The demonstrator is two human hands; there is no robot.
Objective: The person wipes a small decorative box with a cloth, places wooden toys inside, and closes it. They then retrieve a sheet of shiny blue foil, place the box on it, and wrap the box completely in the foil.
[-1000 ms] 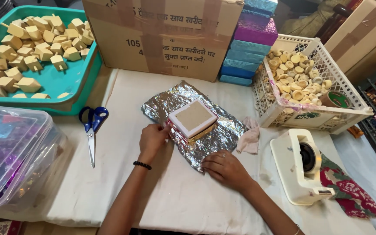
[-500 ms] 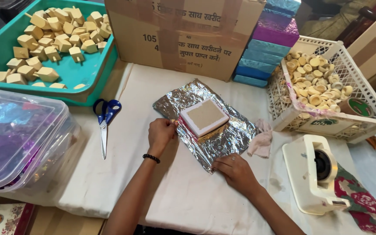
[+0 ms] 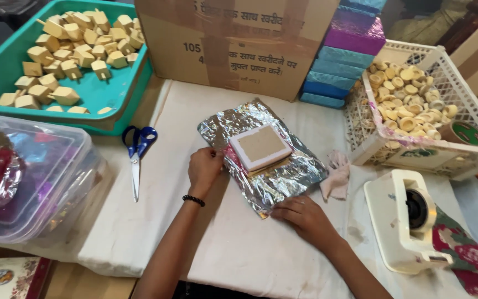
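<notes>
A small square box [image 3: 261, 147], white-edged with a tan top, lies on a crinkled silver foil sheet [image 3: 233, 120] spread on the white cloth. My left hand [image 3: 204, 167] pinches the foil's left edge beside the box. My right hand [image 3: 300, 214] presses down on the foil's near corner. A black bead bracelet sits on my left wrist.
Blue-handled scissors [image 3: 136, 149] lie left of the foil. A teal tray [image 3: 99, 102] of wooden tops, a clear plastic bin [image 3: 34, 182], a cardboard box [image 3: 233, 44], stacked glittery boxes [image 3: 338, 55], a white basket [image 3: 410, 155] of wooden rings, a tape dispenser [image 3: 405, 221] and a pink rag [image 3: 336, 176] surround it.
The view has shifted, so everything sits further right and lower in the frame. My left hand has closed on the foil's left edge; my right hand stays on the near corner.
</notes>
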